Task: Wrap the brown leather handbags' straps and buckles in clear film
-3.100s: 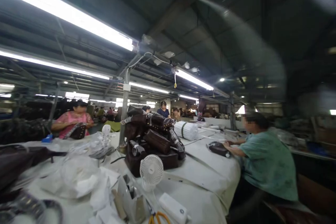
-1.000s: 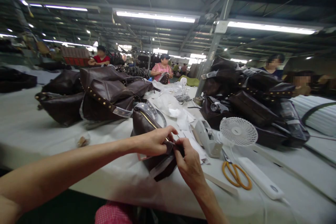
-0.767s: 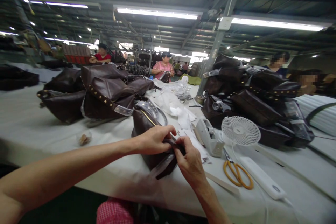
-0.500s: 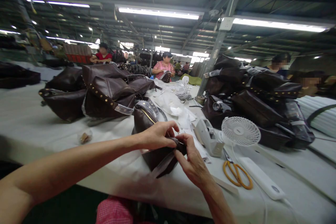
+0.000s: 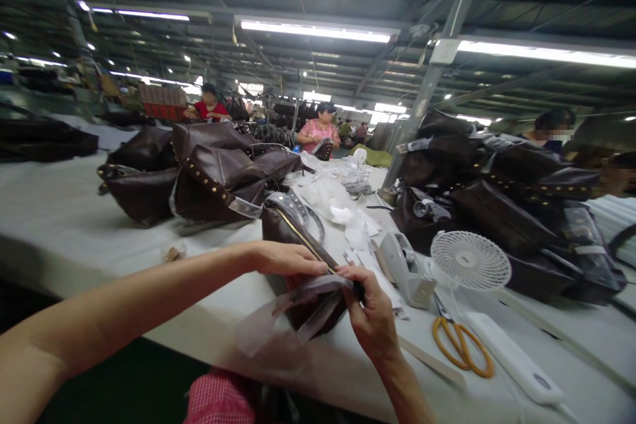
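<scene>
A dark brown leather handbag stands on the table close in front of me, its gold zipper running along the top toward my hands. My left hand lies across the bag's near top, fingers closed along its edge beside the zipper; its thumb is mostly hidden. At the zipper's near end, my right hand pinches the bag's corner, fingers bent. A translucent plastic wrapping strip hangs loosely from the near side beneath both hands. The bag's handle, wrapped in clear film, arches on its far side.
Studded brown bags are grouped at left, and more bags are piled at right. A tape dispenser, white fan, orange-handled scissors and white power bank-like block lie right. White wrapping is heaped beyond. Co-workers sit farther back.
My left hand has flattened over the bag's top, exposing more zipper. The plastic strip now flares out to the left below my hands. The view has shifted slightly left.
</scene>
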Demonstrator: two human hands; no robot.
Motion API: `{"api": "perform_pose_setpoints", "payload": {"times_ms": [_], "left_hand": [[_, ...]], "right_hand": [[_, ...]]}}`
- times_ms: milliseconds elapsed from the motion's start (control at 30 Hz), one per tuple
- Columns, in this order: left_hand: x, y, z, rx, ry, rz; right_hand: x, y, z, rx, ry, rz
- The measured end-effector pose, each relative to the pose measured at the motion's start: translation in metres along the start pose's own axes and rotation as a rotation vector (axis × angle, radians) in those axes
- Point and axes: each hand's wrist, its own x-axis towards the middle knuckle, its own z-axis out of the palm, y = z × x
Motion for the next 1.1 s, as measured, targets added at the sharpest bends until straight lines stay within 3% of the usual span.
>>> {"api": "perform_pose_setpoints", "payload": {"times_ms": [67, 100, 200, 367, 467, 567, 700, 800, 933, 1100], "left_hand": [[0.004, -0.005, 0.003, -0.115, -0.113, -0.008], [0.006, -0.008, 0.005, -0.178, -0.110, -0.012], [0.013, -0.011, 0.008, -0.307, 0.028, 0.001], [0.007, -0.002, 0.007, -0.232, 0.156, 0.022], [0.000, 0.017, 0.005, -0.060, 0.190, -0.025], [0.000, 0.045, 0.003, 0.258, 0.175, -0.072], [0.009, 0.082, 0.007, 0.648, 0.070, -0.106], [0.023, 0.100, 0.019, 0.868, 0.072, -0.067], [0.046, 0.102, 0.037, 1.105, 0.086, -0.012], [0.060, 0.091, 0.040, 1.105, 0.065, -0.041]], "right_hand": [[0.001, -0.002, 0.000, 0.029, -0.017, -0.033], [0.001, -0.004, -0.001, 0.039, -0.030, -0.044], [-0.001, -0.007, -0.007, 0.013, -0.088, -0.010], [-0.012, -0.006, -0.022, 0.025, -0.291, 0.181], [-0.013, -0.008, -0.024, 0.141, -0.352, 0.240], [-0.008, -0.017, -0.024, 0.131, -0.393, 0.276], [-0.003, -0.026, -0.023, 0.124, -0.403, 0.292], [-0.004, -0.024, -0.020, 0.120, -0.362, 0.341], [-0.011, -0.015, -0.010, 0.136, -0.269, 0.318], [-0.022, -0.003, -0.007, 0.254, -0.200, 0.327]]}}
